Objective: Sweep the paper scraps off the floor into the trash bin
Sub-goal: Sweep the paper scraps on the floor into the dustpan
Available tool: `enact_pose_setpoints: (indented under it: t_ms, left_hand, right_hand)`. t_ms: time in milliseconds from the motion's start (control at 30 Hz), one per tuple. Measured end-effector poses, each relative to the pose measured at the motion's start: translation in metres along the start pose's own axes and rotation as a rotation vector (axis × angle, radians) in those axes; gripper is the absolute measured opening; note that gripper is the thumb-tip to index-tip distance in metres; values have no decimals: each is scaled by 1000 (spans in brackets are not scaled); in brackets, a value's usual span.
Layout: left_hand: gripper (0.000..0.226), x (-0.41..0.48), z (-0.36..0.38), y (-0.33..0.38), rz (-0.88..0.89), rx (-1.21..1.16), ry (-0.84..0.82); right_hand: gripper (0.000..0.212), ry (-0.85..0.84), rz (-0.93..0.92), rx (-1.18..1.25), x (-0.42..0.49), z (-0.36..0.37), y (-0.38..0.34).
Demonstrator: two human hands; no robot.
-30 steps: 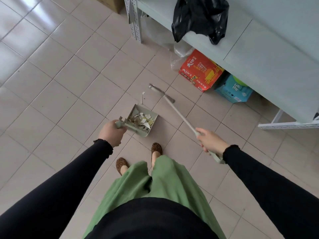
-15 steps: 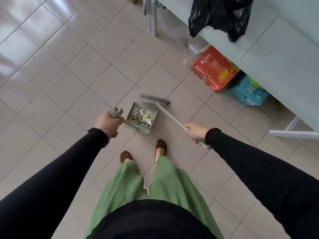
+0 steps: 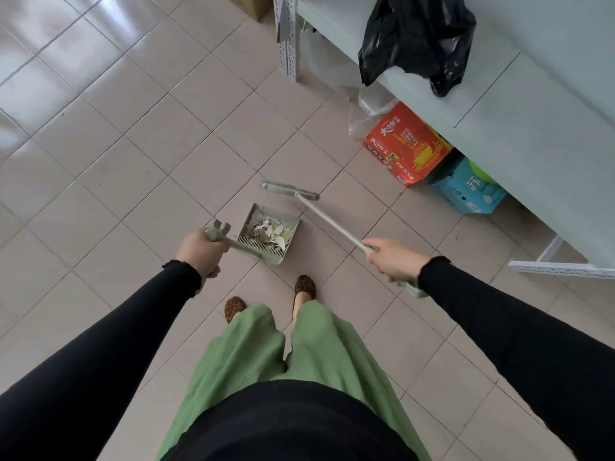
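A grey-green dustpan (image 3: 293, 224) rests on the tiled floor just ahead of my feet, with a pile of white and yellowish paper scraps (image 3: 271, 232) in it. My left hand (image 3: 199, 251) is shut on the dustpan's upright handle. My right hand (image 3: 394, 259) is shut on the long handle of a grey-green broom (image 3: 327, 217). The broom's flat head (image 3: 289, 190) lies on the floor just beyond the dustpan's open edge. No trash bin is in view.
A grey metal shelf unit (image 3: 519, 111) runs along the right, with its post (image 3: 289, 38) at the top. A black plastic bag (image 3: 419, 41) lies on it. Under it sit a red carton (image 3: 407, 146), a blue carton (image 3: 467, 191) and clear plastic (image 3: 369, 108).
The broom head swung from the far right onto the dustpan's mouth, then drew back a little beyond it. A paper scrap that lay ahead of the pan is gone from the floor.
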State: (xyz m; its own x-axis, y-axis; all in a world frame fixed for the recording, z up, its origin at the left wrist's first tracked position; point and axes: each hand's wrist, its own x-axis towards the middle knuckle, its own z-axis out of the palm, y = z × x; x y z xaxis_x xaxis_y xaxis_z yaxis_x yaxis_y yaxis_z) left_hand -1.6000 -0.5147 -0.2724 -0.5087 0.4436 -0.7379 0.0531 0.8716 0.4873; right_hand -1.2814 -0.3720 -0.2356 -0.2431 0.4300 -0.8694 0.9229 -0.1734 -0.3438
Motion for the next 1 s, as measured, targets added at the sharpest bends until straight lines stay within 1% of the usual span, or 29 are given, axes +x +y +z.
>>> enact_pose_setpoints:
  t_ms: [100,200,267,467,633,700,800,867,1000]
  left_hand:
    - [19,-1,2,-4,3,15,1]
    - [18,-2,3,-7,3,5,9]
    - [17,-2,3,-9,3,5,18]
    - [13,-3,3,-16,15,8,9]
    - [14,-7,8,-17,9,-1,13]
    - [14,-8,11,-16,7,5,8]
    - [13,-10,13,-17,7,15,8]
    - [14,-10,14,-19,5,9,11]
    - [16,-14,16,-26,11,-35,-2]
  right_hand:
    - [46,0,14,-57,26,23,-16]
    - [49,-92,37,-91,33,40,-18]
    - [49,-136,44,-65,22,34,-8]
    - [49,-126,51,11,-42,8,48]
    - [51,-4,9,4,-7,23,28]
    - [53,-27,23,6,10,34,16]
    - [52,-117,35,6,11,45,13]
    - [52,-144,47,46,-5,47,25]
    - [52,-131,78,186,-50,54,70]
